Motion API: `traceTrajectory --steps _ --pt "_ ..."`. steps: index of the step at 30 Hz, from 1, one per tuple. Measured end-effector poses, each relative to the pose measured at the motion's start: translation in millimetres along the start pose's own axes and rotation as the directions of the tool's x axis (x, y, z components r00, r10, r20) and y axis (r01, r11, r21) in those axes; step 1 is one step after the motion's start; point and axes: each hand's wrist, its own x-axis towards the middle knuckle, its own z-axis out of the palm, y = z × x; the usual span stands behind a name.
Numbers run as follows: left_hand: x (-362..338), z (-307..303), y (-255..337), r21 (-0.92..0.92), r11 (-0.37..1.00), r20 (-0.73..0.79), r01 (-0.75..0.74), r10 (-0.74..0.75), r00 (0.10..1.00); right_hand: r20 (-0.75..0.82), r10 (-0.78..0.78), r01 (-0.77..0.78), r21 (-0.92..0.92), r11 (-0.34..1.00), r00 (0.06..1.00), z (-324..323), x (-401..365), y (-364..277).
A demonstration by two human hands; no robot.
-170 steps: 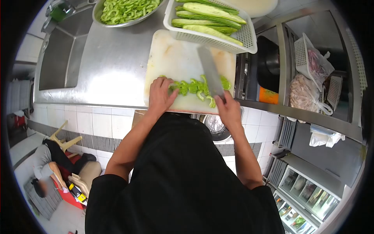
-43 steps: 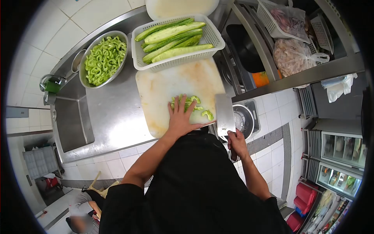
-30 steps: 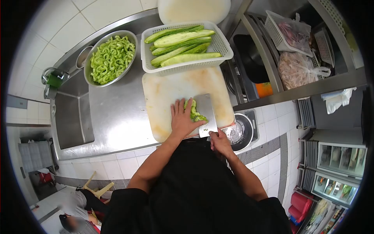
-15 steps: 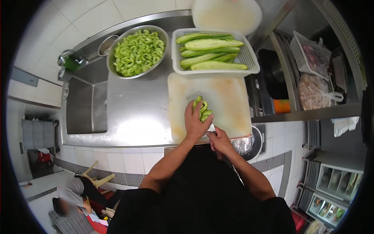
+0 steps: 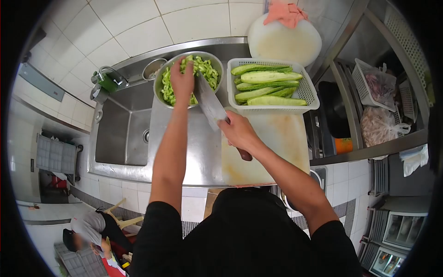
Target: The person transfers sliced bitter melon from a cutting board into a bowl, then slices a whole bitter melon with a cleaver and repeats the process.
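My left hand (image 5: pixel 183 82) is over a round metal bowl (image 5: pixel 221 76), fingers pointing down and apart above crescent-shaped green gourd slices (image 5: pixel 207 74). Its fingertips partly blend with the slices. In my right hand (image 5: pixel 240 131) is a cleaver (image 5: pixel 210 102), gripped near where blade meets handle. The broad blade slants up to the bowl, its tip by my left fingers. Below the right hand lies a pale cutting board (image 5: pixel 277 152) with yellowish stains. A white perforated basket (image 5: pixel 272 107) behind it holds several long halved green gourds (image 5: pixel 270 77).
A sink (image 5: pixel 122 138) with a faucet (image 5: pixel 110 74) is on the left. Beside the bowl stands a small metal dish (image 5: pixel 153 69). A round board (image 5: pixel 286 44) with a pink cloth (image 5: pixel 286 14) leans at the back. Metal shelving (image 5: pixel 369 147) borders the right. A seated person (image 5: pixel 90 228) is lower left.
Both hands have moved from the cutting board up and left to the bowl, with the cleaver. The pile of slices has gone from the board. The camera view has shifted.
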Motion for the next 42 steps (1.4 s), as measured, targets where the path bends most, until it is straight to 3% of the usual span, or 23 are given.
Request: traceTrajectory --steps 1,3,4,6,8,10,11,13,14,15,17,19,21,22,24,25,27,29,32,35,37,40,42 --pt "22 -5 -13 -0.004 1.0 -0.003 -0.007 0.007 1.0 -0.01 -0.023 0.023 0.008 1.0 1.0 -1 -2 16" --pt "55 -20 -42 -0.008 0.972 0.264 0.233 -0.223 0.938 -0.023 0.0 0.001 0.051 0.999 1.0 -10 -21 43" --pt "59 -29 -57 -0.01 0.973 0.264 0.23 -0.219 0.939 -0.025 0.048 -0.046 0.09 0.995 0.999 -16 -39 57" --pt "55 -44 -88 0.458 0.889 0.302 0.022 -0.179 0.936 -0.01 0.144 -0.142 0.132 0.981 0.99 -33 -77 88" --pt "29 -50 -117 0.655 0.752 0.456 -0.068 -0.323 0.829 0.018 0.218 -0.218 0.178 0.96 0.976 -50 -113 129" --pt "0 -55 -152 0.604 0.77 0.486 -0.207 -0.151 0.861 -0.003 0.344 -0.339 0.166 0.926 0.939 -67 -152 156" --pt "-1 -47 -138 0.591 0.777 0.5 -0.217 -0.142 0.854 -0.02 0.352 -0.343 0.173 0.923 0.936 -75 -171 168" --pt "0 -31 -104 0.743 0.666 0.157 0.07 -0.274 0.949 -0.115 0.408 -0.369 0.26 0.892 0.906 -86 -203 183" --pt "-4 -20 -98 0.654 0.748 0.138 -0.113 0.029 0.99 -0.126 0.413 -0.371 0.266 0.89 0.902 -91 -213 187" --pt "-8 -4 -89 0.648 0.752 0.146 -0.12 0.032 0.989 -0.172 0.44 -0.395 0.244 0.886 0.881 -95 -221 186" --pt "-23 38 -57 0.386 0.895 0.282 -0.225 0.117 0.952 -0.222 0.465 -0.418 0.23 0.879 0.857 -97 -235 198" --pt "-45 73 -9 0.204 0.967 0.533 -0.151 0.02 0.846 -0.375 0.362 -0.362 0.073 0.929 0.853 -91 -240 226" --pt "-62 113 5 0.206 0.948 0.715 -0.241 0.022 0.699 -0.374 0.352 -0.352 0.071 0.933 0.858 -91 -243 231" --pt "-69 129 5 0.197 0.948 0.721 -0.251 0.034 0.692 -0.359 0.343 -0.344 0.062 0.937 0.868 -91 -243 232" --pt "-80 155 11 0.273 0.879 0.917 -0.392 -0.113 0.384 -0.364 0.348 -0.338 0.095 0.936 0.864 -91 -246 234" --pt "-84 162 15 0.262 0.877 0.922 -0.403 -0.104 0.374 -0.357 0.352 -0.333 0.116 0.936 0.865 -92 -247 235" --pt "-96 168 21 0.339 0.763 0.92 -0.55 -0.148 0.362 -0.355 0.363 -0.331 0.149 0.932 0.862 -94 -251 238" --pt "-94 170 26 0.322 0.765 0.923 -0.557 -0.123 0.365 -0.349 0.37 -0.327 0.178 0.928 0.861 -98 -253 236" --pt "-85 162 35 0.26 0.91 0.857 -0.323 -0.063 0.512 -0.218 0.509 -0.469 0.212 0.858 0.833 -116 -256 220" --pt "-88 129 76 0.177 0.915 0.802 -0.363 0.08 0.592 -0.187 0.492 -0.452 0.221 0.864 0.85 -123 -253 234" --pt "-100 100 104 0.169 0.932 0.763 -0.321 0.083 0.641 -0.316 0.266 -0.25 0.091 0.964 0.911 -124 -253 257" --pt "-128 56 117 0.061 0.97 0.661 -0.237 0.139 0.738 -0.333 0.266 -0.266 0.049 0.963 0.905 -133 -249 260" --pt "-159 22 116 0.067 0.847 0.711 -0.528 0.33 0.62 -0.352 0.265 -0.267 0.044 0.963 0.898 -137 -247 267"
